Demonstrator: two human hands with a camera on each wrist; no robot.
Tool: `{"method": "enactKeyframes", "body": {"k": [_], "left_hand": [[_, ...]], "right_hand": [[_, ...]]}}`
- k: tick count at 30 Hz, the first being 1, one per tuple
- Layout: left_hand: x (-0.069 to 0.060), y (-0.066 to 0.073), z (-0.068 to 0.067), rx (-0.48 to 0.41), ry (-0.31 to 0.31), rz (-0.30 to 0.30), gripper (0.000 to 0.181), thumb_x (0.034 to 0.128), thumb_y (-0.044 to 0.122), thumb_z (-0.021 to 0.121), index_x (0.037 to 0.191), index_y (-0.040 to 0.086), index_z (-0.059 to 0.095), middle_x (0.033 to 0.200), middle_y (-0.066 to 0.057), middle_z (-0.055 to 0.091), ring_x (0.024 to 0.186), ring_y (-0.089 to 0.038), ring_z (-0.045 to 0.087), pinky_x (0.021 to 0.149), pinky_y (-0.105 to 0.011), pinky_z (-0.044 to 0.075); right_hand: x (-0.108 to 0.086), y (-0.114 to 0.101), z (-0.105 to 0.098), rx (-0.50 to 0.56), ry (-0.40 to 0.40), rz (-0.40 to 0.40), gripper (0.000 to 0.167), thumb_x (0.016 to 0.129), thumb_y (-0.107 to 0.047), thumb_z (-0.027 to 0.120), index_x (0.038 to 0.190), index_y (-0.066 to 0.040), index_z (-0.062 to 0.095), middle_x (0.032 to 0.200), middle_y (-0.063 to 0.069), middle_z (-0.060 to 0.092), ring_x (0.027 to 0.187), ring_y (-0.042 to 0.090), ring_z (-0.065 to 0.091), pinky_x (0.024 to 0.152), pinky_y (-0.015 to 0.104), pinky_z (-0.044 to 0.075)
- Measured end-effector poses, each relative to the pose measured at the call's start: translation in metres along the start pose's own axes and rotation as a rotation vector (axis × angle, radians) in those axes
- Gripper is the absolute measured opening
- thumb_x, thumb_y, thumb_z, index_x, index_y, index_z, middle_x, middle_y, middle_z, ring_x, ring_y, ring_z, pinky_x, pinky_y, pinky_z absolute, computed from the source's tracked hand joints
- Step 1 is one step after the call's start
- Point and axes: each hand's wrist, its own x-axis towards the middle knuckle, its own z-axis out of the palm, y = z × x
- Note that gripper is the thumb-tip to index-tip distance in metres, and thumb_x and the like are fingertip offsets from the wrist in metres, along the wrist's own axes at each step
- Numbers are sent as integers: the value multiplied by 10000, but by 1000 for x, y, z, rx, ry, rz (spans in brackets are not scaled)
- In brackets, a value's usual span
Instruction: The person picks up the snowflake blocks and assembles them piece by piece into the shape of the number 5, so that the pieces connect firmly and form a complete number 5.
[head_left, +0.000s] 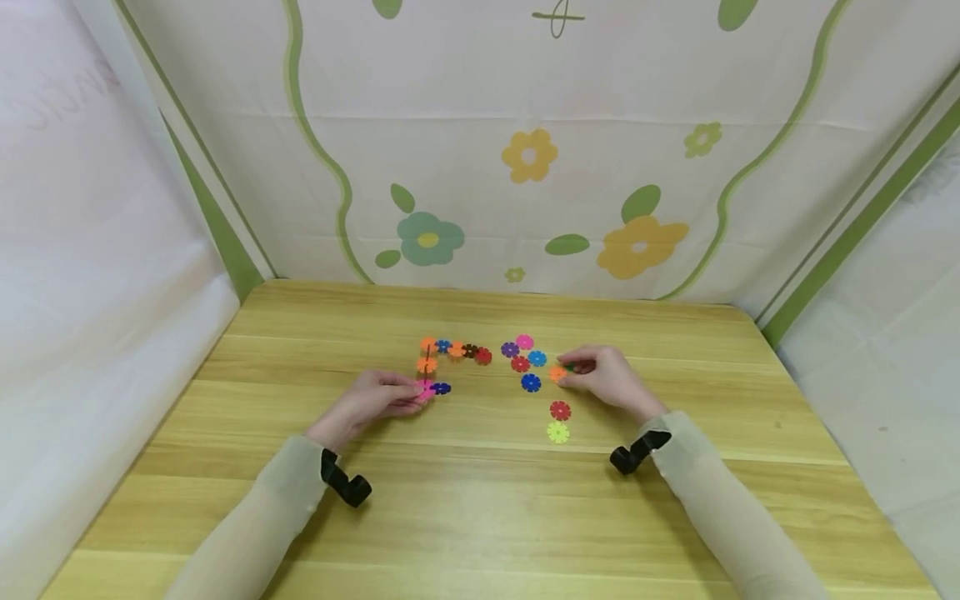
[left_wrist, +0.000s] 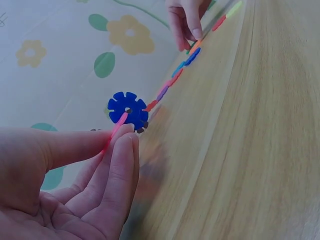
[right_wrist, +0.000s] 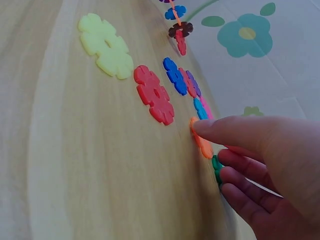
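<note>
Between thumb and fingers, my left hand (head_left: 377, 395) pinches a pink notched disc (head_left: 425, 390) that ends a joined chain. A dark blue disc (left_wrist: 128, 110) is slotted onto the pink one. From there the chain runs back through orange discs (head_left: 426, 365), then right through blue, orange and brown to a red disc (head_left: 483, 356). On the right, my right hand (head_left: 604, 380) has its thumb on a loose orange disc (right_wrist: 201, 138), its fingers beside a green disc (right_wrist: 216, 169). Whether it grips the orange disc I cannot tell.
Loose discs lie between the hands: purple (head_left: 510, 350), pink (head_left: 525, 342), red (head_left: 521, 364), light blue (head_left: 537, 358) and blue (head_left: 531, 383). Nearer the front are a red (head_left: 560, 411) and a yellow disc (head_left: 558, 432). A patterned cloth (head_left: 465, 167) stands behind the wooden table (head_left: 480, 517).
</note>
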Motion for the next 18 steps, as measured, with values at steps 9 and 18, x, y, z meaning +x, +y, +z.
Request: {"method": "enactKeyframes", "body": {"k": [9, 18], "left_hand": [[1, -2, -1, -8, -6, -6, 305, 1021, -5, 585, 1264, -188, 564, 1041, -194, 719, 933, -247, 725, 865, -350, 583], [1, -3, 0, -8, -4, -8, 310, 1019, -8, 587, 1272, -187, 561, 1060, -201, 712, 939, -253, 723, 870, -357, 581]], "right_hand": [[6, -1, -1, -73, -61, -59, 325, 882, -175, 830, 1177, -55, 762, 1053, 50, 655, 859, 196, 570, 741, 318, 507], [8, -4, -2, -73, -90, -43, 286, 897, -179, 816, 1154, -69, 757, 1035, 40, 644, 854, 208, 550, 746, 327, 487]]}}
